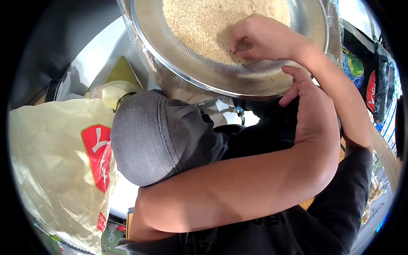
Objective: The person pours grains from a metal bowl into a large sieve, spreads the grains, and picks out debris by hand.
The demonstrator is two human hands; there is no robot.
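A large metal mesh sieve [255, 83] holds a wide bed of small pale tan grains [199, 25]; their exact kind is hard to tell. Over the right side of that bed, my right hand [263, 39] is closed, thumb and fingers curled in a pinch at the surface of the grains. Whatever it pinches is hidden. My left arm crosses in front of my body, and my left hand [304, 95] is by the sieve's lower right rim. Its visible fingers are apart, with nothing seen in them.
Clear plastic film [170, 83] hangs around the container under the sieve. My bent knee in grey jeans [144, 136] is below it. A large cream bag [51, 157] with a red label stands at left. Dark printed bags [361, 72] lie at right.
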